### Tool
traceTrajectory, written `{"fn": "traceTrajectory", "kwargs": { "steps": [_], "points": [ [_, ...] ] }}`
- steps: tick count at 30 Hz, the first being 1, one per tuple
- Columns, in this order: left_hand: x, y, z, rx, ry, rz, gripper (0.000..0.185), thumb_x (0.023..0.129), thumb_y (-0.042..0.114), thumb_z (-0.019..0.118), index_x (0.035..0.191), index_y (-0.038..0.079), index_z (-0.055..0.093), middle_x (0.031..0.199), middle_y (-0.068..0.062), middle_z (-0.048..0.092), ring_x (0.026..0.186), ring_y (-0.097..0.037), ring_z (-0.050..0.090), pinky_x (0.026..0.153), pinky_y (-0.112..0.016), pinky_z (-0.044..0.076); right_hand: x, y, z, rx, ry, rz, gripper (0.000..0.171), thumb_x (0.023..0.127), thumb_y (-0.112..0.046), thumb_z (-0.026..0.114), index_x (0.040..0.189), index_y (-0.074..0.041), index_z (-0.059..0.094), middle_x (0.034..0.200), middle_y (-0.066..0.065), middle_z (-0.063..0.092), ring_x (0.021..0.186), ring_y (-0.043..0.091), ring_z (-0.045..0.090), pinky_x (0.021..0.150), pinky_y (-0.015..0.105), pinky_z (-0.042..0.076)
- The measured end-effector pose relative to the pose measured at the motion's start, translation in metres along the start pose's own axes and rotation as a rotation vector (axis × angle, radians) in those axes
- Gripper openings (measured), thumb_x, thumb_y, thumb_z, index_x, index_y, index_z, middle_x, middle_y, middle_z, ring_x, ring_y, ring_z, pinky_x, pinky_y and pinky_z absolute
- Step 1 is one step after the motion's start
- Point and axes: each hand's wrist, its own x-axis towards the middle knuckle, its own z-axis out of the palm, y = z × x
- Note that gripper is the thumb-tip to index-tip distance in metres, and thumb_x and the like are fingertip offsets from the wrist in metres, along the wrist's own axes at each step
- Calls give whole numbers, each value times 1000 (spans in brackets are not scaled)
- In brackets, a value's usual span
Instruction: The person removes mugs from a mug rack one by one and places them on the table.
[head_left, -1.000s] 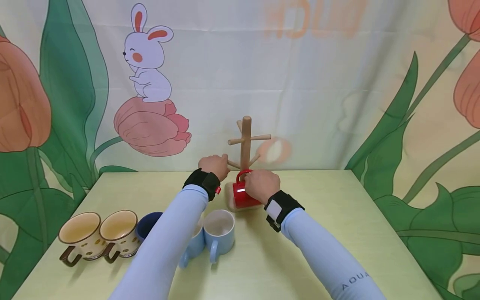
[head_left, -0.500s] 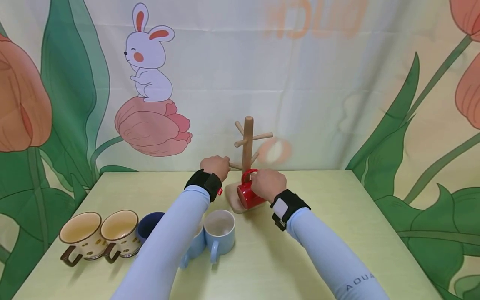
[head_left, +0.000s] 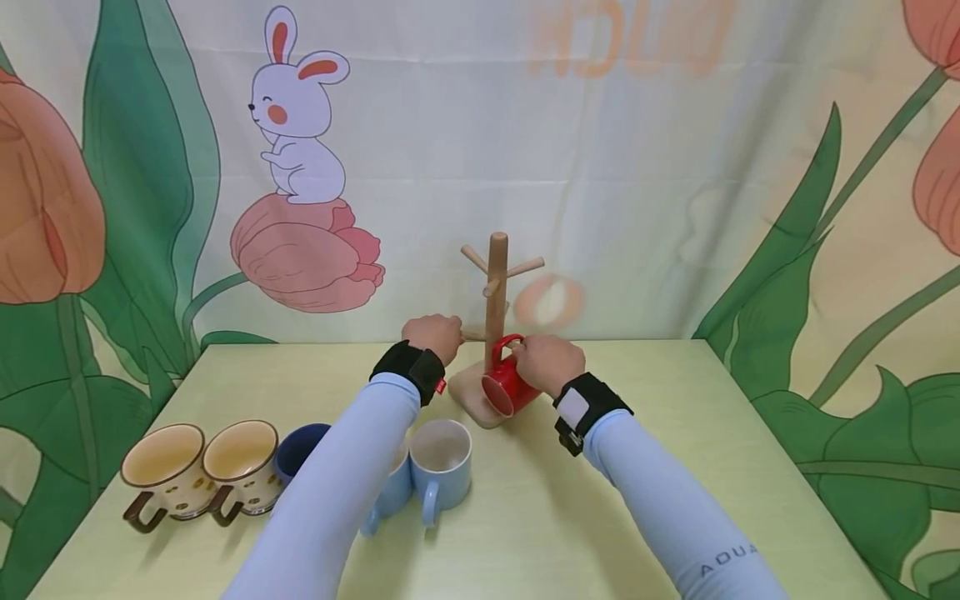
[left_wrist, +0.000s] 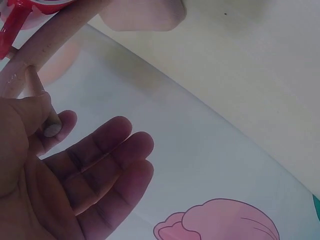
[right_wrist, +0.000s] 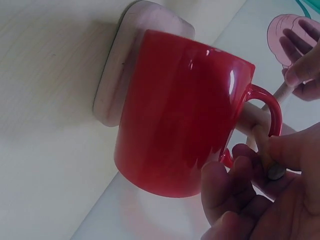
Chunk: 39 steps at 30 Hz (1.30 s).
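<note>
Near left corner of the table (head_left: 675, 392), pale yellow-green, smooth: two cream speckled mugs (head_left: 198, 471) w/ brown handles, side by side, rims up. Just right of them a dark blue mug (head_left: 294, 450), partly hidden by the left sleeve, then two pale blue glossy mugs (head_left: 438, 462), upright, touching.

Toward far edge, centre: left hand (head_left: 432, 332) pinches a low peg of the wooden mug tree (head_left: 495, 283) between thumb and forefinger; other fingers straight and spread, per left wrist view. Tree: round pale-wood post, angled pegs, flat rounded-square base.

Red mug (head_left: 506, 387), glossy ceramic, cylindrical, hangs tilted w/ mouth toward near-left, handle looped on a low peg, body over the base. Right hand (head_left: 550, 363) just right of it, fingers curled round handle and peg.

Vs. 1 s ago: tree has turned about its post; mug now tipped further, shifted right.
</note>
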Motion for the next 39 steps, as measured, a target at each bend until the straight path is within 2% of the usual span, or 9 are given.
{"fn": "traceTrajectory", "kwargs": {
  "steps": [6, 14, 22, 26, 31, 39],
  "points": [
    [-1, 0, 2, -15, 7, 15, 27, 102, 30, 56, 110, 8, 69, 99, -12, 73, 91, -28, 70, 77, -45, 56, 0, 5, -3, 38, 0, 11, 37, 105, -39, 42, 95, -11, 65, 75, 5, 62, 74, 22, 59, 61, 34, 46],
    [-7, 4, 0, -18, -1, 38, 27, 102, 31, 57, 110, 10, 71, 97, -11, 73, 89, -27, 70, 76, -45, 57, 6, 16, -4, 70, -7, -28, 35, 105, -39, 45, 101, -11, 65, 77, 5, 62, 74, 23, 59, 61, 34, 46],
    [-12, 5, 0, -6, 14, 59, 26, 102, 31, 57, 107, 9, 70, 94, -11, 73, 89, -27, 70, 75, -45, 57, 9, 19, -6, 62, -4, -48, 34, 105, -38, 45, 104, -9, 63, 77, 7, 61, 74, 25, 58, 60, 34, 45],
    [-13, 6, -1, -3, 7, 55, 27, 102, 30, 55, 108, 9, 70, 93, -11, 72, 88, -27, 70, 75, -44, 57, 10, 18, -6, 60, 2, -39, 34, 105, -39, 44, 104, -10, 62, 77, 7, 61, 75, 26, 59, 62, 36, 45],
    [-14, 6, 0, 9, 31, 61, 28, 103, 31, 54, 106, 8, 69, 89, -11, 71, 85, -27, 70, 73, -44, 57, 12, 20, -2, 96, 21, -17, 36, 105, -41, 45, 105, -11, 64, 78, 6, 62, 75, 26, 59, 62, 36, 45],
    [-21, 3, -1, 31, 46, 64, 27, 103, 29, 55, 103, 6, 69, 83, -10, 69, 81, -27, 69, 70, -43, 57, 6, 27, 2, 167, 91, 55, 40, 100, -45, 53, 103, -6, 60, 80, 9, 63, 73, 25, 60, 58, 33, 45]
  ]
}}
